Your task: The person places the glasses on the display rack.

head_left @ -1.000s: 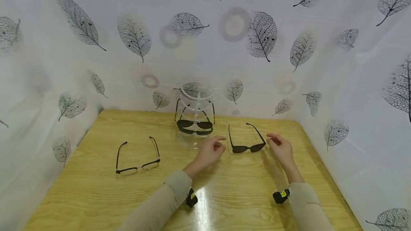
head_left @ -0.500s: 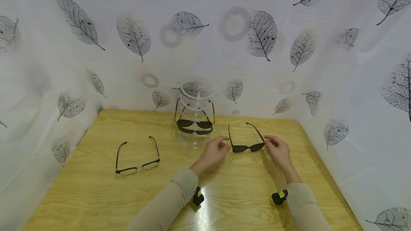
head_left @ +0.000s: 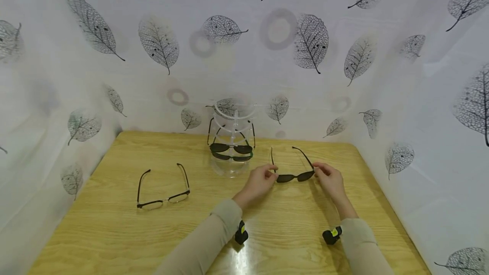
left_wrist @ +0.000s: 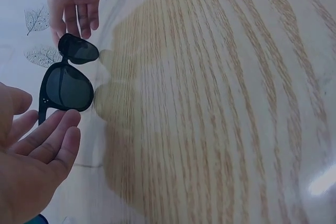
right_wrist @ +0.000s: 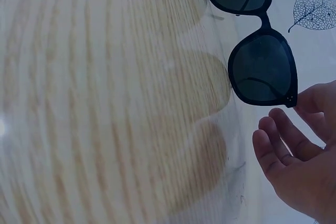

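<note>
A pair of black sunglasses with unfolded temples is right of centre on the table, its dark lenses toward me. My right hand pinches its right corner by the hinge; in the right wrist view the thumb and forefinger meet the frame while the other fingers stay loose. At the left hinge is my left hand. Its fingertips are right at the frame's lower corner in the left wrist view, and its thumb stands a little apart from the temple.
Behind my left hand stands a clear display stand with two pairs of dark sunglasses on it. Black-rimmed eyeglasses lie unfolded at the left of the wooden table. A leaf-printed curtain encloses the back and sides.
My left hand has moved right, from beside the sunglasses to their left hinge. My right hand has moved slightly left and taken hold of the right corner.
</note>
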Demonstrator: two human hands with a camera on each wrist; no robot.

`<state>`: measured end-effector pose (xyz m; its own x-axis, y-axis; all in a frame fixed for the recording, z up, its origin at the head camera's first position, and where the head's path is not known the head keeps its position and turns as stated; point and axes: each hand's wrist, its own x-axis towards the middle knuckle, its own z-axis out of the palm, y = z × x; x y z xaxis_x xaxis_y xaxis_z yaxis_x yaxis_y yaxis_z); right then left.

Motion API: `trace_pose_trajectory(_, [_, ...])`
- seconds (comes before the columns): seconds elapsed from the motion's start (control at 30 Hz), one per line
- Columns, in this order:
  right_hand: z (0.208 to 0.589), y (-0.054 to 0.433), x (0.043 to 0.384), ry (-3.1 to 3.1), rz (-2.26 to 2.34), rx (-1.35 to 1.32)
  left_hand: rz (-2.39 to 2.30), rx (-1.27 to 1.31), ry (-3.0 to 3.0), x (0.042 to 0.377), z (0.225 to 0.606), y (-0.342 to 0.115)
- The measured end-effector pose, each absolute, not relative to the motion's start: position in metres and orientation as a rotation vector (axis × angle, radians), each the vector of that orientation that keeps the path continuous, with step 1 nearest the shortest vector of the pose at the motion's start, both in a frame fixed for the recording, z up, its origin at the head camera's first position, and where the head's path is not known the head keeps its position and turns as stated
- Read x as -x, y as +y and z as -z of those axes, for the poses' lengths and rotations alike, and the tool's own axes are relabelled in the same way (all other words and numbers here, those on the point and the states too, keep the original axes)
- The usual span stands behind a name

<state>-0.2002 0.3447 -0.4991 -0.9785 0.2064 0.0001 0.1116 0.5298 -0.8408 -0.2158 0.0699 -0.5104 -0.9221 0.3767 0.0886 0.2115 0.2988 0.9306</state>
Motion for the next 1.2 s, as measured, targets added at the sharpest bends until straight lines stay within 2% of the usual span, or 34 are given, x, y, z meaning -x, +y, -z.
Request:
trace_pose_trajectory(0.63, [0.487, 0.341, 0.199, -2.605, -1.536, 0.145, -1.732, -0.542, 2.447, 0.219, 0.51, 0.07])
trace_pose_trajectory(1.2, [0.453, 0.333, 0.194, -2.512, -1.659, 0.085, -1.89, -0.544, 2.4, 0.206, 0.46, 0.055])
